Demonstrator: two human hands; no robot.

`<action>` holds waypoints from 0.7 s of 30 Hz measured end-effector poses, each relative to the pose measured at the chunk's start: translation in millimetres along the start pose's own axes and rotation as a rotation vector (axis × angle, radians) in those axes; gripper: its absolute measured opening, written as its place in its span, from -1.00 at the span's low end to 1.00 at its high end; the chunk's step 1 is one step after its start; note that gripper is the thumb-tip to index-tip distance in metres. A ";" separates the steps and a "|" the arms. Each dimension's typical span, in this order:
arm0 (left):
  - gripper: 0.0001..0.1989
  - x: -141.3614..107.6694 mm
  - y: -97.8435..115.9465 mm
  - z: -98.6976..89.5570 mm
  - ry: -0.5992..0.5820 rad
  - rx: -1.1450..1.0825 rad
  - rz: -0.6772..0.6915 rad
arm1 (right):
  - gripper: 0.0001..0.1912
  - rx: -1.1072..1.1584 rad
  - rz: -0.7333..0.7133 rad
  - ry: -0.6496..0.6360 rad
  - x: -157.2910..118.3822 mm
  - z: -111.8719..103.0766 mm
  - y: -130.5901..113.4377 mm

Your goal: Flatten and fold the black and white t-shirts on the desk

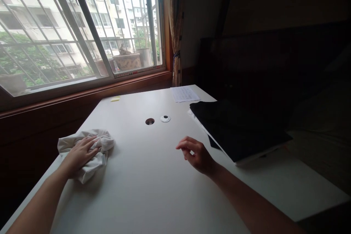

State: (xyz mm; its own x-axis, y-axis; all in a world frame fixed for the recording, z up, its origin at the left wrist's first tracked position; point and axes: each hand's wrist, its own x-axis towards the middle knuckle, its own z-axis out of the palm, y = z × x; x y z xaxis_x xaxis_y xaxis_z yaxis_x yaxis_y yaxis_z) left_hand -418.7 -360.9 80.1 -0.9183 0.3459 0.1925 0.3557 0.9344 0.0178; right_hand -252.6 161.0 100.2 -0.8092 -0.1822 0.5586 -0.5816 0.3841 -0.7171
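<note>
On the left of the white table, my left hand (80,154) lies on a crumpled off-white cloth (106,142), fingers stretched out and slightly apart. The cloth is bunched up around and under the palm, near the table's left edge. My right hand (197,153) hovers over the middle of the table with its fingers curled in a loose pinch. Nothing shows between those fingers. Closest to it on the right is a flat black item (238,128), with white edges showing beneath; what it is I cannot make out.
The white table (137,190) has a round hole (150,121), with a small round white cap (165,119) beside it. Toward the back lie printed paper sheets (185,94) and a yellow slip (115,98). A window (123,25) and a tied curtain (177,44) stand behind. The right side is dark.
</note>
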 end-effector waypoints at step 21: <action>-0.42 -38.5 -52.2 3.6 0.080 -0.330 -0.169 | -0.61 -1.160 0.725 0.311 -11.5 -135.1 100.1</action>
State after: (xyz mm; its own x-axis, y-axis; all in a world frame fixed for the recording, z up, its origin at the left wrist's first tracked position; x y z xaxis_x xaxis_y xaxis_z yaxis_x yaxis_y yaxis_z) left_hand -402.5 -422.7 68.3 -0.9571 0.1691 0.2355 0.2489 0.8957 0.3686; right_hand -290.2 323.9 78.3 -0.7554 0.5230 0.3946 0.4754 0.8520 -0.2191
